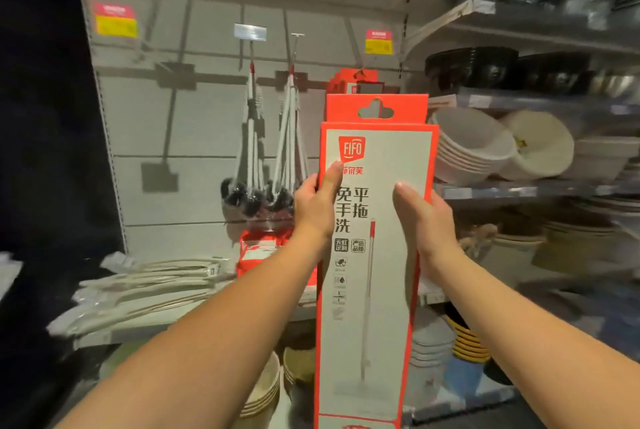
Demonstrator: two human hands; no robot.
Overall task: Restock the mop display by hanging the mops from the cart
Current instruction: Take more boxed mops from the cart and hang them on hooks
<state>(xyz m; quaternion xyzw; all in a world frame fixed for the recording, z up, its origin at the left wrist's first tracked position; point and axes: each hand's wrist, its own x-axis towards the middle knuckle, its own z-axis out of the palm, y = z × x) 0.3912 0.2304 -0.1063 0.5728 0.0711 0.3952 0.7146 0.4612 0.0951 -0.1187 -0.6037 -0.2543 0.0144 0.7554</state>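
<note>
Centre frame: you are holding the tall red-and-white cardboard mop box (374,221) upright, left hand (313,207) and right hand (424,217) clamping its edges, likely aiming its hang hole (375,112) toward the hanging red boxes (349,77) behind.

I've got the mop box (374,255) upright: tall, narrow, white-faced with red edges and a printed mop. My left hand (313,202) grips its 9 o'clock edge and my right hand (427,217) its 3 o'clock edge. Its red hang tab (375,110) points to 12 o'clock, overlapping the hanging red boxes (349,79) behind it.
</note>
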